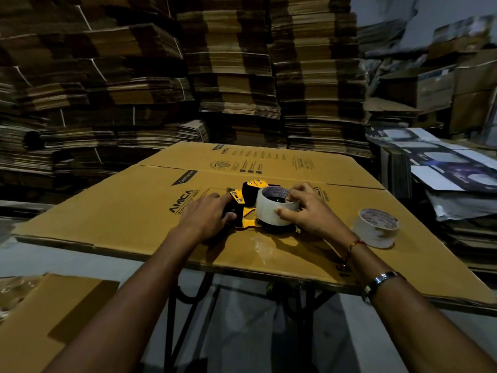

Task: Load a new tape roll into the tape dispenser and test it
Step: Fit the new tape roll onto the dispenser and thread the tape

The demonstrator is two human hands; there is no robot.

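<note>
A yellow and black tape dispenser (248, 208) lies flat on a sheet of brown cardboard (134, 211). My left hand (208, 215) is closed around its black handle. A clear tape roll (270, 210) sits on the dispenser's hub, its printed core facing up. My right hand (306, 211) grips that roll, thumb pressed on its outer side and fingers curled over the top rim. A second tape roll (376, 228) rests on the cardboard to the right, apart from both hands.
The cardboard sheet lies on a stand with black metal legs (188, 305). A crumpled scrap of clear film (259, 244) lies in front of the dispenser. Tall stacks of flattened cartons (236, 76) rise behind. Printed sheets (443, 162) pile up at right; another box (53, 319) at lower left.
</note>
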